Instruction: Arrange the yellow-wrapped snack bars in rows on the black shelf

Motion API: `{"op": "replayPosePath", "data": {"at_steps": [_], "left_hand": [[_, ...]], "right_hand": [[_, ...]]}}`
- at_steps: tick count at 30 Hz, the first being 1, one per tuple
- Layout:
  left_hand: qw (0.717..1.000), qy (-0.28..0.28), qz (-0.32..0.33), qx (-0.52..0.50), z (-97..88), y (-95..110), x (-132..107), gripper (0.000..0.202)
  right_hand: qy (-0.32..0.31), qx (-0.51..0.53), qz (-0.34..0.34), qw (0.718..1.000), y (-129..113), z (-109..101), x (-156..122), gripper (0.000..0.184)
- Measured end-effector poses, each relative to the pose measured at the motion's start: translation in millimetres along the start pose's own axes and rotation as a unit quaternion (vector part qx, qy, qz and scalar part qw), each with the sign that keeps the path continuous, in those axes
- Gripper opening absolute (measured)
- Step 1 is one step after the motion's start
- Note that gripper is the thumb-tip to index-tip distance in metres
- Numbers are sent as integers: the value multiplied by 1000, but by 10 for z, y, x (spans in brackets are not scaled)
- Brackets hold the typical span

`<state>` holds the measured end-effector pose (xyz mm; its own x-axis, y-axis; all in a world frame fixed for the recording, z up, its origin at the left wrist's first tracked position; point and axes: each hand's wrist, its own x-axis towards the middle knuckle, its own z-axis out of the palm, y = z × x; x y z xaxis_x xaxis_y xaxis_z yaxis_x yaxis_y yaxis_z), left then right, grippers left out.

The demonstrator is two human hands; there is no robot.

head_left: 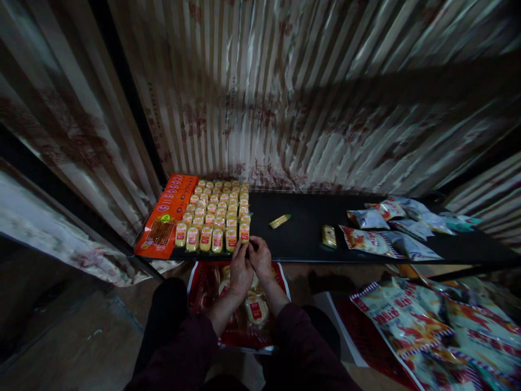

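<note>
Rows of small cakes in clear wrappers with red and yellow labels (205, 237) stand packed together on the left part of a black shelf. At the front right corner of these rows, both hands meet at the lower end of one wrapped cake (244, 228). My left hand (241, 270) has its fingers closed at that cake's bottom edge. Close beside it, my right hand (260, 257) is curled, its fingertips at the same cake's lower right side. The fingertips are partly hidden. Below my hands, a red box with a white rim (285, 282) holds more wrapped cakes (256, 309).
Orange snack packs (157, 239) lie left of the rows. Two loose wrapped pieces, one thin (280, 221) and one yellowish (329, 237), lie mid-shelf. Several bags (368, 241) are at right. Larger bags (402, 315) fill a red crate below. A striped curtain (260, 108) hangs behind.
</note>
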<state>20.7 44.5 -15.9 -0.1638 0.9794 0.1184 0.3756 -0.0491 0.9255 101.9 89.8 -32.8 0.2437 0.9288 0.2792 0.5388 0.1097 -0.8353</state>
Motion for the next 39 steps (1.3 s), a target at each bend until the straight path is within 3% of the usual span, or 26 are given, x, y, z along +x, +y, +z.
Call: {"op": "replayPosePath", "data": {"at_steps": [6,13,22,39], "left_hand": [[1000,-13,16,20,22,16,-28,60],[998,-29,46,42,34,5,-68,60],[996,-45,31,65,34,0,-43,61],[997,-46,16,53,111,-96,-28,64]], "right_hand": [[10,54,59,997,-35,-35,80,47],[-30,146,105,983,-44,83,381,70],[-47,194,84,976,-57,285,583,65],[-58,172,75,981,-42,361,658,65]]}}
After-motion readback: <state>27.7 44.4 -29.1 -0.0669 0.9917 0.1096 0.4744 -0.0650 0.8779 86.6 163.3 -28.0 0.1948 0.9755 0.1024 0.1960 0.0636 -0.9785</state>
